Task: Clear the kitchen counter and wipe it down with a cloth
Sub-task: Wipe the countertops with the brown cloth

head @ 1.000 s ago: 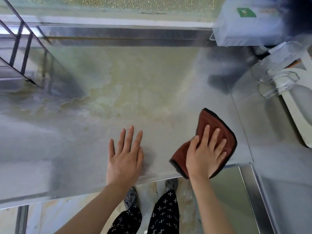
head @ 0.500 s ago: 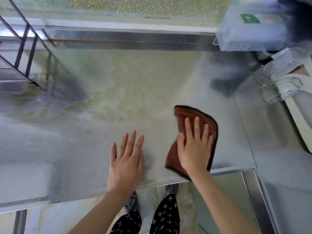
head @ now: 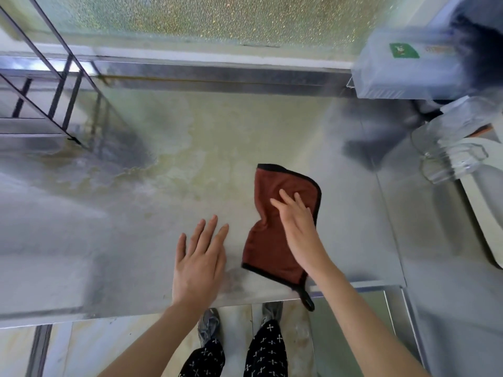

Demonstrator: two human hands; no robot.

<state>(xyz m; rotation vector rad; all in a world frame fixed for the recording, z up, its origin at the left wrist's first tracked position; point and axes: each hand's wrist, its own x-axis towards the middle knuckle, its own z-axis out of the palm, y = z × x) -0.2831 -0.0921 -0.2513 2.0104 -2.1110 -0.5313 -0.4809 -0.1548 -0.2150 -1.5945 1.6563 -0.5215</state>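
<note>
Cloth (head: 275,213) rust-brown, black-edged; counter (head: 136,213) grey steel, perhaps yellowish-stained.

Cloth (head: 266,246) middle hidden under right hand (head: 299,227). Glass jar (head: 446,156), 3 o'clock: blurred. Rack (head: 32,126), 10 o'clock: cut by edge.

Brown cloth (head: 272,235) flat on counter (head: 136,213)

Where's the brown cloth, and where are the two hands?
brown cloth (head: 265,248), head view, its bare lower-left part.
right hand (head: 296,221), head view, the back of the hand.
left hand (head: 200,262), head view, the back of the hand.
</note>
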